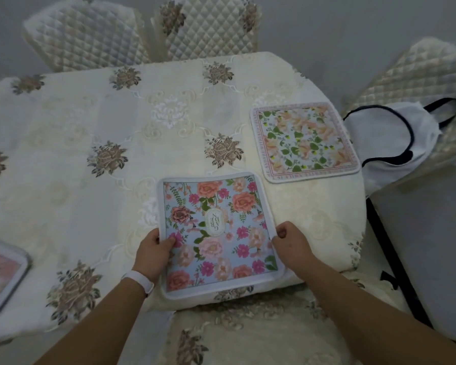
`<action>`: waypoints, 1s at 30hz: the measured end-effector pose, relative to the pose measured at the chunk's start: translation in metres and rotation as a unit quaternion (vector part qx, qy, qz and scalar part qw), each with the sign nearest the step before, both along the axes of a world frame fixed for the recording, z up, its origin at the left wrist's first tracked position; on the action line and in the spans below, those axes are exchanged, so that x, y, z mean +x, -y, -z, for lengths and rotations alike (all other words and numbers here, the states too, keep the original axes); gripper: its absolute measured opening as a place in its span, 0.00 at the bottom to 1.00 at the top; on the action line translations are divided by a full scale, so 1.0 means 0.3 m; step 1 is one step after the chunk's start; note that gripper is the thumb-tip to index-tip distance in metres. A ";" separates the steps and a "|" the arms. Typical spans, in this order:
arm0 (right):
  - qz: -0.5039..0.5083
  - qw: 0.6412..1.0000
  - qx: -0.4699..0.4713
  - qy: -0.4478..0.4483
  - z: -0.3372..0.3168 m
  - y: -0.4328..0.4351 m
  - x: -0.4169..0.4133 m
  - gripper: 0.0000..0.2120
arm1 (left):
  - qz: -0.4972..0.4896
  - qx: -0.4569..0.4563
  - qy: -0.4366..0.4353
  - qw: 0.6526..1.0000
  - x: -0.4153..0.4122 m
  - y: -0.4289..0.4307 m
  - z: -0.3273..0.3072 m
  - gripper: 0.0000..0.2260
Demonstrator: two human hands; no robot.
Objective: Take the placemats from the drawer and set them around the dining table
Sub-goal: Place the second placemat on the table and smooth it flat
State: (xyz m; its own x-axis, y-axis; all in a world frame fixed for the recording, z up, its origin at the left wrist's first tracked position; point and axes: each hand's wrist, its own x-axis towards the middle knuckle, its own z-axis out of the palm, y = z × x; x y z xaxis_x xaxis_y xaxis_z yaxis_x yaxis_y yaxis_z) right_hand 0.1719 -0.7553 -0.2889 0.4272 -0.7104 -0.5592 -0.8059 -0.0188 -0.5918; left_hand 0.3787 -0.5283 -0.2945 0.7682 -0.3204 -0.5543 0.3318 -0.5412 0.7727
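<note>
- The blue mat point(216, 230), flowered with a white border, lies flat at the near edge of the desk point(63, 154), between the two hands.
- The left hand point(153, 248) pinches the mat's left edge, thumb on top and fingers tucked beneath.
- The right hand point(290, 246) grips the right edge with curled fingers.
- A white band point(140, 281) sits on the left wrist.
- A peach mat point(304, 142) lies flat near the desk's right edge, beyond the blue mat and apart from it.
- A pink mat point(0, 270) shows partly at the frame's left edge, well apart from the others.
- A cream cloth point(169, 109) with brown embroidered roses covers the desk.
- Quilted chairs point(208, 27) stand at the far side and right; the right one carries a white bag point(387, 138) with dark trim.
- The floor point(313, 25) is plain grey.
</note>
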 end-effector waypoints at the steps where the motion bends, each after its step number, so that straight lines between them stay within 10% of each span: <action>1: 0.003 1.000 0.007 0.002 -0.003 0.002 -0.003 0.04 | 0.002 0.006 0.007 1.000 0.002 0.003 0.001 0.08; 10: -0.012 1.000 -0.024 -0.009 -0.005 0.035 -0.010 0.12 | 0.028 0.091 0.136 0.986 -0.013 -0.045 -0.001 0.17; 16: -0.359 0.897 -0.259 0.004 0.057 -0.094 0.021 0.22 | 0.377 0.147 0.414 0.815 -0.041 -0.072 0.089 0.25; 20: -0.478 0.836 -0.267 -0.033 0.123 -0.178 0.109 0.33 | 0.474 0.171 0.406 0.762 -0.064 -0.009 0.155 0.27; 30: -0.494 0.817 -0.297 -0.039 0.182 -0.095 0.379 0.33 | 0.480 0.206 0.415 0.745 0.125 0.200 0.192 0.28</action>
